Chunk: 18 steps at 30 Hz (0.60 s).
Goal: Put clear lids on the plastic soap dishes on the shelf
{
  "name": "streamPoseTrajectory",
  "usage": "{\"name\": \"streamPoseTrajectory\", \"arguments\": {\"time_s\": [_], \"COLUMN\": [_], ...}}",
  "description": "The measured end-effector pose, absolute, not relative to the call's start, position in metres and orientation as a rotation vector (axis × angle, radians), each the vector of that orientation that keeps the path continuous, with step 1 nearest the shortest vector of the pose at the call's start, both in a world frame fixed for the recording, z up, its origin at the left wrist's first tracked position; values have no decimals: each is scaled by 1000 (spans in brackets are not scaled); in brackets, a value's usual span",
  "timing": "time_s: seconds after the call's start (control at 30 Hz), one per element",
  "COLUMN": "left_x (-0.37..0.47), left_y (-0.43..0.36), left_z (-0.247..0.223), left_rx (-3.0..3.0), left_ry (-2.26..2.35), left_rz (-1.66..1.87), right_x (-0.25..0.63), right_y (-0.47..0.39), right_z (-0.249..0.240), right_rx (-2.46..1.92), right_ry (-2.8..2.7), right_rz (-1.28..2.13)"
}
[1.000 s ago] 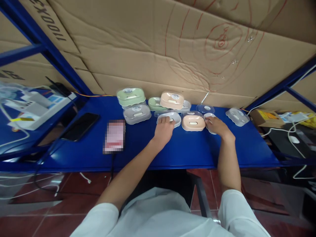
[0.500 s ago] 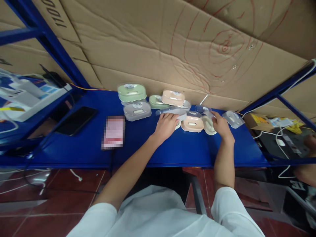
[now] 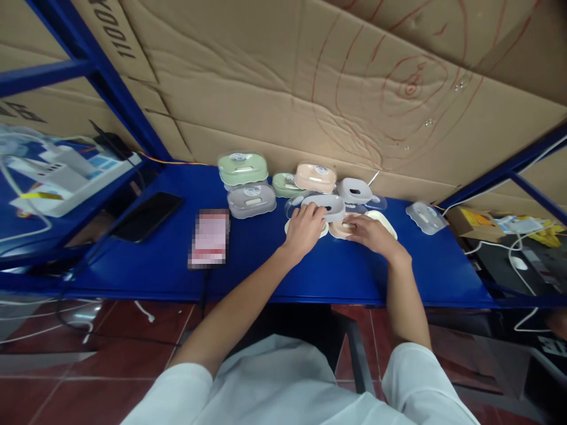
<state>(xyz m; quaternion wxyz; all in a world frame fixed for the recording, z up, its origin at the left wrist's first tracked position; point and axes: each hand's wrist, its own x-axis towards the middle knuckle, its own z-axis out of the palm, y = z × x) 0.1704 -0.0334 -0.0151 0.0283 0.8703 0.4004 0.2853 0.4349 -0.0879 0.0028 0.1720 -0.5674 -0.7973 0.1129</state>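
My left hand (image 3: 305, 229) has its fingers curled over the near left side of a grey soap dish (image 3: 335, 210) with a dark slot in its middle. Under that hand, the rim of a cream dish (image 3: 325, 231) shows. My right hand (image 3: 371, 232) reaches in from the right, fingertips bent onto a peach soap dish (image 3: 337, 230), partly covered by the hand. Behind it lies another grey dish (image 3: 354, 188), with a clear lid (image 3: 377, 203) beside it. Past the right hand is a cream dish (image 3: 384, 222), partly hidden.
At the back stand lidded boxes: green (image 3: 243, 170), grey (image 3: 251, 200), small green (image 3: 283, 185) and peach (image 3: 316, 177). A clear-lidded grey box (image 3: 426, 217) lies far right. To the left are a blurred-out phone-like object (image 3: 209, 238) and a black phone (image 3: 148, 217). Cardboard (image 3: 248, 88) walls the back.
My right hand has moved left from the clear lid to the peach dish. The grey dish at my left hand now lies flatter, its slot showing. Another slotted grey dish shows behind.
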Motion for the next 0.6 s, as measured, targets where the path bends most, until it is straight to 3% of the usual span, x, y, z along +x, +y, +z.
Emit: {"name": "streamPoseTrajectory", "arguments": {"time_s": [0.17, 0.6], "left_x": [173, 175], "left_y": [-35, -42], "left_z": [-18, -15], "left_rx": [2743, 3016], "left_ry": [1139, 771], "left_rz": [881, 868], "right_x": [423, 415], "right_y": [-85, -91], "right_z": [-2, 10], "right_rx": [-1674, -1556], "right_ry": [-2321, -2261], "right_rz": [197, 366]}}
